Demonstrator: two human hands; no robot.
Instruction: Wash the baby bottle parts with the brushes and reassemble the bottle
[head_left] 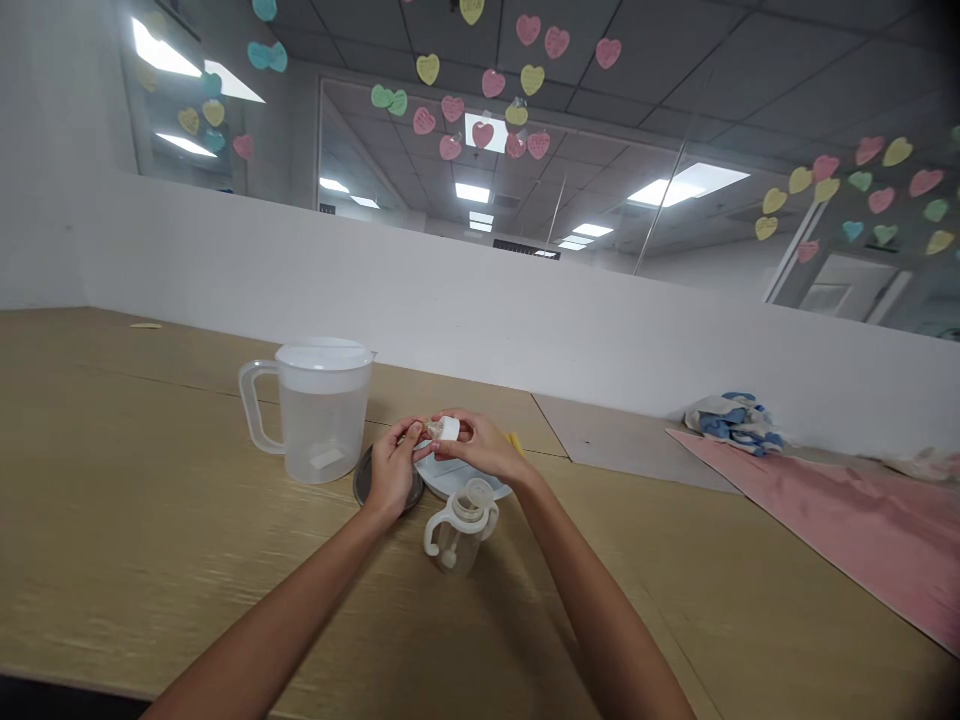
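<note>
Above the table, both hands meet around a small bottle top. Its white screw ring [449,429] is gripped by my right hand [484,443], fingers closed around it. My left hand [390,468] pinches the clear, slightly amber nipple [433,430] on the ring's left side; the fingers partly cover it. Below the hands stands a clear baby bottle [459,548] with two white side handles. A clear ring-like piece sits at its mouth, and a pale straw weight shows inside. Behind the bottle lies a white plate [442,482], partly hidden by my hands.
A translucent lidded pitcher [325,425] stands to the left, its handle pointing left. A dark round dish [364,480] lies under my left wrist. Something yellow [515,442] pokes out behind my right hand. At right are a pink cloth [840,530] and a crumpled blue-white cloth [735,422].
</note>
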